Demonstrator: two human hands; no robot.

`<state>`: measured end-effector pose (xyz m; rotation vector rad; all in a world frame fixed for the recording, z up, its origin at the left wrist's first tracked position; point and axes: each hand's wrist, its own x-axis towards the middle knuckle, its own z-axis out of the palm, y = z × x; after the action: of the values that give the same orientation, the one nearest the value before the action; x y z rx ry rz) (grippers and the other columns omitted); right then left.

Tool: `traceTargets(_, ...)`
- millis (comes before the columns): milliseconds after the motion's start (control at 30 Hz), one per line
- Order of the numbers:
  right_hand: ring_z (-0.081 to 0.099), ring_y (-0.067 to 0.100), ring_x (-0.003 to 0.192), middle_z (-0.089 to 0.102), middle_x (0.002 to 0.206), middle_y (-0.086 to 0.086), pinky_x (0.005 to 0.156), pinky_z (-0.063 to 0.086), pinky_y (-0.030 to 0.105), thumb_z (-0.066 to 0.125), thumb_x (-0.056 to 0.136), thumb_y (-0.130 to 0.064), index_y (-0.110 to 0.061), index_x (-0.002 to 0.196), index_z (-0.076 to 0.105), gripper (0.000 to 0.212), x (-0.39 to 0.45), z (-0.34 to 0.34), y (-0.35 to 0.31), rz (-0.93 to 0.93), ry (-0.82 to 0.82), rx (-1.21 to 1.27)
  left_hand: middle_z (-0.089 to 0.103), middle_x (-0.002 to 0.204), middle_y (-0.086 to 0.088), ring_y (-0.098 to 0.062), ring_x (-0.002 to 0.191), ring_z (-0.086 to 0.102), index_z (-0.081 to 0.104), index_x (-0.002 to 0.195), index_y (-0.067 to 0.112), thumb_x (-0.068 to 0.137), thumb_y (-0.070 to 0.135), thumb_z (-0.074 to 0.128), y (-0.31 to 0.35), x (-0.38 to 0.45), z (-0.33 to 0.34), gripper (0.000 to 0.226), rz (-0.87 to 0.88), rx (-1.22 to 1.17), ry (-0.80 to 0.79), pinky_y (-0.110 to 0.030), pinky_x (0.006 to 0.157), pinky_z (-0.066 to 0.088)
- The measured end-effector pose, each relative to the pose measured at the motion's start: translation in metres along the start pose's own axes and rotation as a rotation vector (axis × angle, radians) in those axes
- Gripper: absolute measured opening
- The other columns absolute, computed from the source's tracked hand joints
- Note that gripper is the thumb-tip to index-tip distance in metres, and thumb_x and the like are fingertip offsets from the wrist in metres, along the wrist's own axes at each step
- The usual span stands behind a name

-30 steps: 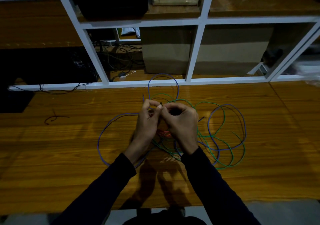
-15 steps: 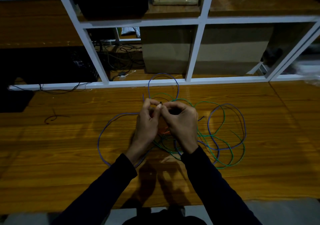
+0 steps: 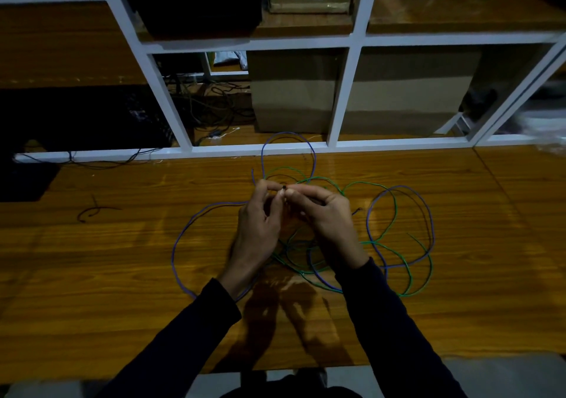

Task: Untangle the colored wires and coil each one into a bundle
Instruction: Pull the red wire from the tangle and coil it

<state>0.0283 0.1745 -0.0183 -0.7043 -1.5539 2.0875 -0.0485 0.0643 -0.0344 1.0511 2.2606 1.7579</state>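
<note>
A blue wire [image 3: 180, 238] and a green wire [image 3: 407, 263] lie in loose, crossing loops on the wooden table [image 3: 92, 275]. My left hand [image 3: 257, 229] and my right hand [image 3: 330, 223] are raised together above the tangle, fingertips meeting. Both pinch an orange-red wire [image 3: 294, 187] whose dark tip shows between the fingers. More of the orange wire is hidden behind my hands.
A white shelf frame [image 3: 343, 97] runs along the table's far edge, with cardboard boxes [image 3: 294, 91] and dark cables behind it. A short black wire scrap [image 3: 92, 210] lies on the table to the left. A dark object [image 3: 24, 180] sits at the far left.
My hands have stayed at the same spot; the fingers have shifted slightly on the orange wire end. The loops on the table have not moved.
</note>
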Motion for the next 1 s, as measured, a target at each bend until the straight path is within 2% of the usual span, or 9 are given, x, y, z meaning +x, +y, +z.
traceTargets(67, 0.069, 0.028, 0.097, 0.074, 0.104, 0.017, 0.082, 0.055, 0.034, 0.077, 0.081, -0.014, -0.003, 0.104, 0.074, 0.025, 0.002, -0.003, -0.001, 0.105, -0.07, 0.092, 0.069, 0.088, -0.001, -0.009, 0.08, 0.068, 0.055, 0.109, 0.013, 0.103, 0.016, 0.053, 0.0, -0.001, -0.002, 0.007, 0.033, 0.022, 0.002, -0.037, 0.061, 0.054)
traceTargets(167, 0.068, 0.023, 0.089, 0.074, 0.097, 0.014, 0.073, 0.054, 0.025, 0.074, 0.082, -0.006, -0.001, 0.103, 0.072, 0.022, 0.004, -0.002, -0.004, 0.181, -0.088, 0.17, 0.069, 0.086, -0.001, -0.008, 0.08, 0.067, 0.055, 0.109, 0.011, 0.103, 0.012, 0.054, 0.001, -0.003, -0.003, 0.007, 0.054, 0.028, 0.009, -0.031, 0.06, 0.052)
traceTargets(367, 0.07, 0.017, 0.078, 0.075, 0.086, 0.008, 0.068, 0.056, 0.022, 0.071, 0.082, 0.001, -0.003, 0.097, 0.072, 0.015, 0.002, -0.001, -0.008, 0.184, -0.113, 0.188, 0.066, 0.083, 0.004, -0.003, 0.077, 0.065, 0.056, 0.108, 0.01, 0.101, 0.01, 0.055, 0.001, -0.005, -0.004, 0.006, 0.092, 0.036, 0.027, -0.017, 0.061, 0.046)
traceTargets(467, 0.071, 0.017, 0.079, 0.076, 0.087, 0.009, 0.07, 0.056, 0.023, 0.075, 0.077, -0.002, -0.005, 0.096, 0.072, 0.02, 0.001, -0.001, -0.007, 0.174, -0.116, 0.178, 0.066, 0.082, 0.004, -0.004, 0.076, 0.064, 0.057, 0.106, 0.01, 0.101, 0.01, 0.056, 0.0, -0.005, -0.003, 0.005, 0.096, 0.05, 0.034, -0.019, 0.06, 0.046)
traceTargets(567, 0.07, 0.018, 0.08, 0.075, 0.087, 0.009, 0.068, 0.056, 0.023, 0.08, 0.066, -0.009, -0.007, 0.095, 0.069, 0.031, 0.001, -0.003, -0.008, 0.164, -0.126, 0.182, 0.063, 0.082, 0.014, 0.0, 0.075, 0.062, 0.058, 0.106, 0.011, 0.101, 0.01, 0.056, -0.001, -0.006, -0.003, 0.006, 0.098, 0.073, 0.034, -0.018, 0.06, 0.044)
traceTargets(633, 0.07, 0.019, 0.08, 0.074, 0.086, 0.008, 0.07, 0.057, 0.025, 0.08, 0.063, -0.011, -0.008, 0.093, 0.066, 0.033, 0.001, -0.004, -0.008, 0.152, -0.145, 0.184, 0.063, 0.083, 0.014, 0.0, 0.076, 0.063, 0.058, 0.106, 0.011, 0.101, 0.011, 0.056, -0.001, -0.006, -0.003, 0.005, 0.088, 0.063, 0.025, -0.017, 0.061, 0.045)
traceTargets(700, 0.07, 0.018, 0.076, 0.074, 0.082, 0.007, 0.071, 0.057, 0.026, 0.079, 0.063, -0.009, -0.009, 0.09, 0.064, 0.031, 0.002, -0.004, -0.008, 0.143, -0.153, 0.191, 0.063, 0.082, 0.012, 0.0, 0.075, 0.062, 0.057, 0.105, 0.009, 0.101, 0.01, 0.056, -0.001, -0.006, -0.003, 0.004, 0.074, 0.038, 0.031, -0.016, 0.062, 0.044)
traceTargets(867, 0.07, 0.017, 0.074, 0.074, 0.081, 0.007, 0.071, 0.057, 0.027, 0.078, 0.062, -0.006, -0.01, 0.087, 0.063, 0.03, 0.001, -0.003, -0.012, 0.152, -0.162, 0.214, 0.067, 0.085, 0.002, -0.009, 0.079, 0.066, 0.057, 0.105, 0.011, 0.102, 0.012, 0.055, 0.0, -0.005, -0.003, 0.004, 0.064, 0.015, 0.03, -0.027, 0.061, 0.05)
traceTargets(1000, 0.07, 0.016, 0.071, 0.074, 0.078, 0.006, 0.063, 0.056, 0.023, 0.073, 0.074, 0.005, -0.01, 0.087, 0.06, 0.024, 0.002, -0.002, -0.013, 0.178, -0.148, 0.203, 0.068, 0.087, -0.001, -0.012, 0.081, 0.067, 0.057, 0.106, 0.014, 0.102, 0.013, 0.055, 0.0, -0.007, -0.004, 0.005, 0.062, 0.014, 0.029, -0.034, 0.063, 0.054)
